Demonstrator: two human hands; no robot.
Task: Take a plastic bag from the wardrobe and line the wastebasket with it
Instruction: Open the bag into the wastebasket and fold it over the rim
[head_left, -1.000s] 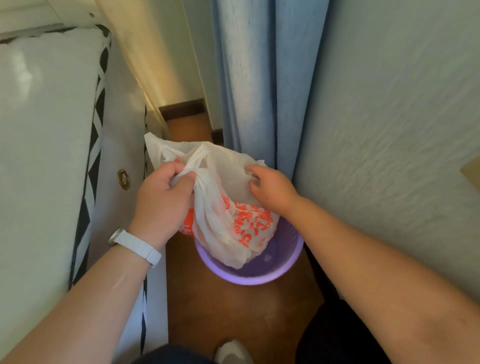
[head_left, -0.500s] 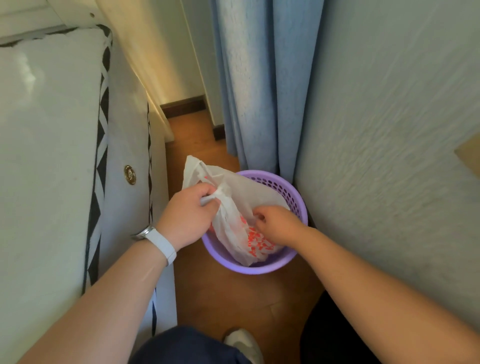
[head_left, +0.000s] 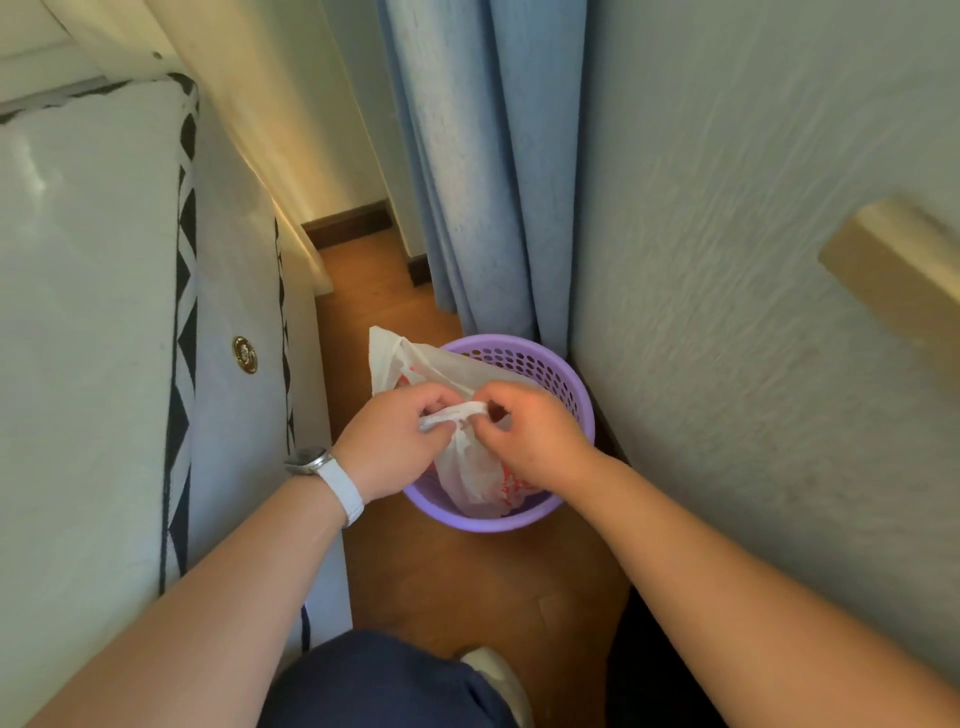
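A round purple wastebasket (head_left: 540, 358) with a perforated wall stands on the wooden floor beside the right wall. A white plastic bag (head_left: 467, 467) with red print hangs down into it, one corner sticking up over the left rim. My left hand (head_left: 389, 447), with a white watch on the wrist, grips a bunched handle of the bag above the basket. My right hand (head_left: 524, 436) pinches the same bunched edge just to the right; the two hands nearly touch.
A white mattress (head_left: 104, 338) with black diamond trim fills the left side. Blue curtains (head_left: 483, 156) hang just behind the basket. A pale textured wall (head_left: 753, 260) rises on the right. My knee (head_left: 384, 680) and shoe (head_left: 493, 670) are at the bottom, on a narrow floor strip.
The bag has gone down from above the basket into it. My right hand has come out of the bag and up to the handle that my left hand holds.
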